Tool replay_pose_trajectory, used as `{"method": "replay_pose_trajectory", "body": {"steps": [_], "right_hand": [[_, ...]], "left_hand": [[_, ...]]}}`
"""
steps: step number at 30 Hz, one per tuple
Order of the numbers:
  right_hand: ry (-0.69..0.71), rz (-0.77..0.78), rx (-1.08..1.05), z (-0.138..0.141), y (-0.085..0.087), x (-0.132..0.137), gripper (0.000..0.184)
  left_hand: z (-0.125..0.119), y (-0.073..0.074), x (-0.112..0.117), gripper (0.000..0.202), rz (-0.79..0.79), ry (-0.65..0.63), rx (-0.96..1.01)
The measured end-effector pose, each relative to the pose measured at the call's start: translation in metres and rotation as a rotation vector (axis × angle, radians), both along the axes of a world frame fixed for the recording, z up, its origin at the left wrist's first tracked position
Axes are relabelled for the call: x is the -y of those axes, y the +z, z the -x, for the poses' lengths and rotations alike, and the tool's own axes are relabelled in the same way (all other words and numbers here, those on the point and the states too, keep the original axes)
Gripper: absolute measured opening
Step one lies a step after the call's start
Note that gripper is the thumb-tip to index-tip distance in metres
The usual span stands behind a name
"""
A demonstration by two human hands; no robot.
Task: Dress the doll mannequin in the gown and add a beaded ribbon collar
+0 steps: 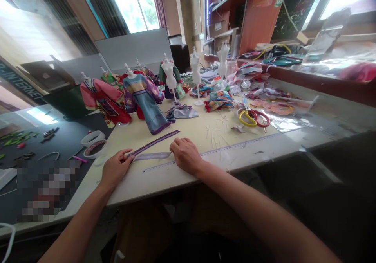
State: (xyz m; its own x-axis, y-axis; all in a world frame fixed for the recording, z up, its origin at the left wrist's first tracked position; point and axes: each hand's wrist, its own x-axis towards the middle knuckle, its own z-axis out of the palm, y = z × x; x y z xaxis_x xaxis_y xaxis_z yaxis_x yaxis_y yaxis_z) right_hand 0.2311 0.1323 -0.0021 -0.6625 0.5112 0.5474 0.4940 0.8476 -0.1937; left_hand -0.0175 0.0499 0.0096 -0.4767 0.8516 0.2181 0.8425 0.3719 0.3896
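Note:
Close to the table's front edge, my left hand (pixel 116 169) pinches the left ends of two narrow strips. One is a dark purple patterned ribbon (pixel 157 141), slanting up and away to the right with its far end loose. The other is a pale, shiny strip (pixel 152 156), stretched across to my right hand (pixel 187 155). The fingers of that hand are closed at its right end, though the fingertips are partly hidden. A long clear ruler (pixel 241 145) lies flat beneath my right hand and runs off to the right.
Doll-sized mannequins in robes, one in a blue skirt (pixel 149 108), stand at the back left. Bare white mannequins (pixel 195 67) stand beyond. Scissors with red and yellow handles (pixel 248 118) lie to the right near fabric scraps (pixel 219 99). Tape rolls (pixel 95 148) sit at left.

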Motion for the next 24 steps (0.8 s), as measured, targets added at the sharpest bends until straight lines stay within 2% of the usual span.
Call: {"method": "replay_pose_trajectory", "body": {"steps": [24], "right_hand": [[-0.027,0.016,0.031,-0.0016,0.0008,0.0009,0.016]], "left_hand": [[0.0005,-0.0015,-0.0009,0.04,-0.016,-0.012,-0.028]]}}
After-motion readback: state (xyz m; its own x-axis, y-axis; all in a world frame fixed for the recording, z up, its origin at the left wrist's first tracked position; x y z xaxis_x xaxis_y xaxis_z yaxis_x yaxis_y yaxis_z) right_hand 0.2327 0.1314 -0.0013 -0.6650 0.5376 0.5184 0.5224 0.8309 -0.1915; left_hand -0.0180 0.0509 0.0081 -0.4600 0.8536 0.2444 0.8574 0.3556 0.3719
